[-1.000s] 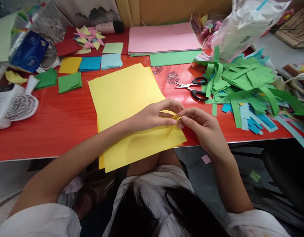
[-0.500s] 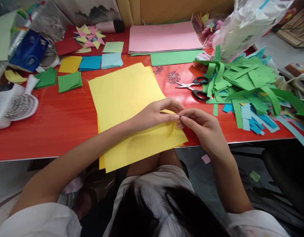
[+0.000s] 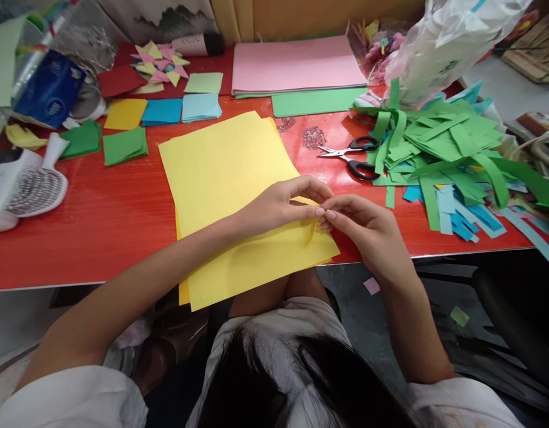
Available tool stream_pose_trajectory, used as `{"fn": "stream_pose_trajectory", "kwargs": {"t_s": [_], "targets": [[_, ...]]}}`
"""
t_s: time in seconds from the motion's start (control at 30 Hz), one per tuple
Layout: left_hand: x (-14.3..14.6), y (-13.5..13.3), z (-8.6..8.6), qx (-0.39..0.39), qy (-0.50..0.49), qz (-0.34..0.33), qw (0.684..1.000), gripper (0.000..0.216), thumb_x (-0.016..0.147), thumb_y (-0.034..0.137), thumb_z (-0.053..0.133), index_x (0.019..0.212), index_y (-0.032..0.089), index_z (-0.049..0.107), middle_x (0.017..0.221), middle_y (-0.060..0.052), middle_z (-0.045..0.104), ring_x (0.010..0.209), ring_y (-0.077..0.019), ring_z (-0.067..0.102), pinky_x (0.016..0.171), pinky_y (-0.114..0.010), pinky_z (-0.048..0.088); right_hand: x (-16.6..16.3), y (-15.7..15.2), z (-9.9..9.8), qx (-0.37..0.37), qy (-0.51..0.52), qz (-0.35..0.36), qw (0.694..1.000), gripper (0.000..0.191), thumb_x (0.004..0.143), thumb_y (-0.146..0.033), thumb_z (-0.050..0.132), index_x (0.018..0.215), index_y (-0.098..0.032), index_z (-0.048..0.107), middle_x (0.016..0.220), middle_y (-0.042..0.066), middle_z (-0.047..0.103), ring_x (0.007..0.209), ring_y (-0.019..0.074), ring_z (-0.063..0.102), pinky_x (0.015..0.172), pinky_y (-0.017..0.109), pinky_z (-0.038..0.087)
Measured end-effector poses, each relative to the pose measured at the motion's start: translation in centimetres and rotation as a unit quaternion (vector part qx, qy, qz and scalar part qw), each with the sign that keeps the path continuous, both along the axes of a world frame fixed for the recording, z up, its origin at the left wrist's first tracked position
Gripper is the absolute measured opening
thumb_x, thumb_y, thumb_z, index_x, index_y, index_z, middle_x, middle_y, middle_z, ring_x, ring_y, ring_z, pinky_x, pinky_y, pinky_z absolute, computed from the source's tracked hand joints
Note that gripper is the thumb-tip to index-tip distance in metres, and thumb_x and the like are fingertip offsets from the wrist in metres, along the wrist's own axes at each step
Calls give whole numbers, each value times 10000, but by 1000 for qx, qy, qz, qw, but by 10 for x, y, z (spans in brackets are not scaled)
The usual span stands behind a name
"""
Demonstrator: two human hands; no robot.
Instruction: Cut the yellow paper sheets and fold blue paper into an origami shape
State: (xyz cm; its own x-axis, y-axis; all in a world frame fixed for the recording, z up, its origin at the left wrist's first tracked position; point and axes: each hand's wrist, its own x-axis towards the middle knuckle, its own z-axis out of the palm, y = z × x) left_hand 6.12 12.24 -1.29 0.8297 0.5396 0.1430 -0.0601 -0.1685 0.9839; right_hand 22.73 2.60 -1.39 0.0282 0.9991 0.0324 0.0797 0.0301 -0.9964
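Observation:
Several yellow paper sheets [image 3: 229, 172] lie in a slightly uneven stack, overhanging the table's front edge. At the stack's right side, the top sheet is bent up where the fingertips meet. My left hand [image 3: 289, 205] reaches across the stack, thumb and fingers pinching the sheet's edge. My right hand [image 3: 363, 229] comes from the right and pinches the same spot, its thumb tip against the left thumb. The exact grip between the fingertips is partly hidden. Beyond the hands, scissors [image 3: 352, 156] with black handles lie slightly open on the table.
Green paper strips [image 3: 457, 137] and blue scraps [image 3: 464, 223] heap up on the right. Pink sheets [image 3: 296, 65] lie at the back. Small paper squares, such as green ones [image 3: 125, 145], sit back left. A white hairbrush [image 3: 37, 187] rests at the left of the red table [image 3: 100, 232].
The hands stay almost still at the sheet's edge. The whole view has shifted very slightly; nothing else has visibly moved.

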Motion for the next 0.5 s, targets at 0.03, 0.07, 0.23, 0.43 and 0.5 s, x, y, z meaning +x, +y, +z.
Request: {"fn": "stream_pose_trajectory", "kwargs": {"t_s": [0.03,0.07,0.23,0.43,0.5], "targets": [[0,0,0,0,1,0,1000,217,836,295,622,1013,173,601,1042,-50,634,1004,-154,607,918,-306,479,0,0,0,0,0,0,1000,83,851,-265,623,893,-200,651,768,1,633,730,116,618,695,238,517],[0,0,0,-1,3,0,1000,216,836,294,621,1014,173,600,1045,-50,633,1004,-154,607,919,-307,479,0,0,0,0,0,0,1000,80,850,-262,625,891,-199,652,764,0,633,728,113,617,693,232,515],[-1,-1,1,3,1,-1,1000,213,829,271,624,1013,164,601,1045,-53,627,1007,-155,605,923,-312,476,-1,0,0,-1,3,-8,1000,81,847,-266,629,889,-202,657,777,1,642,722,113,620,690,232,522],[-1,-1,2,-4,2,-5,1000,201,823,248,628,1003,163,599,1039,-53,623,1005,-156,601,917,-318,480,-1,0,-1,-3,-2,-12,1000,64,848,-263,628,862,-208,657,758,-3,636,715,116,619,691,236,523],[-1,-1,2,-9,1,-7,1000,211,819,256,634,1002,159,598,1037,-56,622,1006,-159,601,914,-318,480,-1,0,-1,-3,1,-10,1000,60,850,-260,625,859,-208,655,756,-4,634,714,113,617,689,230,519]]}}
